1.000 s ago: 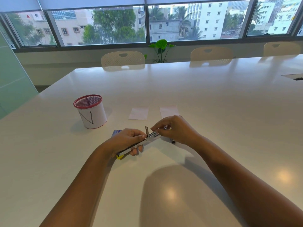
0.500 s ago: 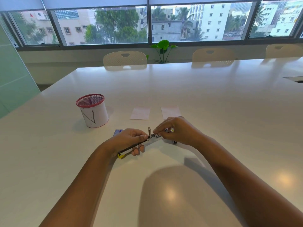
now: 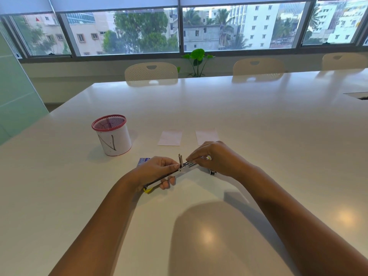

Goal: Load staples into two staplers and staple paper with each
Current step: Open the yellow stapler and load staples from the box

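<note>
White conference table point(image 3: 249, 124), window beyond. Stapler point(image 3: 179, 169), held just above the tabletop: long axis near-left to far-right, yellow end nearest. Left hand point(image 3: 157, 170) grips its body; right hand point(image 3: 215, 158) pinches the far metal end.

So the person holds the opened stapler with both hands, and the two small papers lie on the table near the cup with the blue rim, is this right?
One detail is wrong: the cup has a red rim, not a blue one, as the head view shows. The rest stands: the left hand and the right hand both hold the opened stapler, and the two small papers lie on the table near the cup.
</note>
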Tool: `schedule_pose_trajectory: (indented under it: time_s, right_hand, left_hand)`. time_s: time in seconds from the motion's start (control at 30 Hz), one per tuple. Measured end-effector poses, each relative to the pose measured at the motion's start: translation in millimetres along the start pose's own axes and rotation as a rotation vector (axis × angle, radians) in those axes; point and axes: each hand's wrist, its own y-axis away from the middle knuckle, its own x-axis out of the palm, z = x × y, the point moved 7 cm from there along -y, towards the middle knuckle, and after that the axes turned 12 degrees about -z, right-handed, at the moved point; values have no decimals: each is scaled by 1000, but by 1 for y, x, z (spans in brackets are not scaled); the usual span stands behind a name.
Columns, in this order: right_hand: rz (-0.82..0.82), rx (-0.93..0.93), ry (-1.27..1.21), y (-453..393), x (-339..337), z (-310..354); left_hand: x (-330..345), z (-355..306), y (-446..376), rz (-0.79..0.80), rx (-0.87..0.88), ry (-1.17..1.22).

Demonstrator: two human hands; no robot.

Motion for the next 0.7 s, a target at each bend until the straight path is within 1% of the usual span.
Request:
schedule_pose_trajectory:
  time_s: [0.27,0.37,0.47,0.6,0.7]
  right_hand:
    - [-29,43,-23,0,-3,-5]
    - [19,62,-21,2,-2,-8]
    - [52,83,-8,3,3,-11]
    - [30,81,11,3,1,-11]
    - [24,46,47,3,1,-7]
  left_hand:
    - [1,1,0,25,-16,27]
    - [1,1,0,20,-16,26]
    - [1,1,0,11,0,-28]
    - [1,1,0,3,-7,-7]
    - [-1,3,0,-7,-15,28]
